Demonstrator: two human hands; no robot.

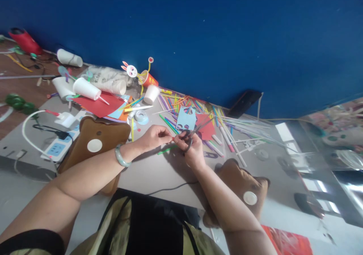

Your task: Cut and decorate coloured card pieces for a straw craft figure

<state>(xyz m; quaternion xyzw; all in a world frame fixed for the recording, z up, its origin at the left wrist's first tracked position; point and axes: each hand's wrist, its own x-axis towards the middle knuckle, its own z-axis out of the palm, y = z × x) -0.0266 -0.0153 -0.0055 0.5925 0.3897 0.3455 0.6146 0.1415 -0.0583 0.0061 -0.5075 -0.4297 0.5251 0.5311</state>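
My right hand (193, 151) has its fingers in the handles of a pair of scissors (202, 125), whose blades point away to the upper right. Close beside it, my left hand (154, 138) is closed in a pinch. A small red piece (172, 138) shows between the fingertips of the two hands; its kind is too small to tell. Below the fingers lies a green stick (166, 150). Just beyond the scissors are a light blue sheet (186, 117) with round holes cut from it and a red paper (206, 125).
Many coloured sticks (227, 134) lie scattered across the table (161, 175). At the left stand paper cups (86, 88), coloured paper (99, 104), a tape roll (141, 116) and a power strip (61, 145). Brown cushions (106, 138) flank my arms. A blue wall (198, 39) rises behind.
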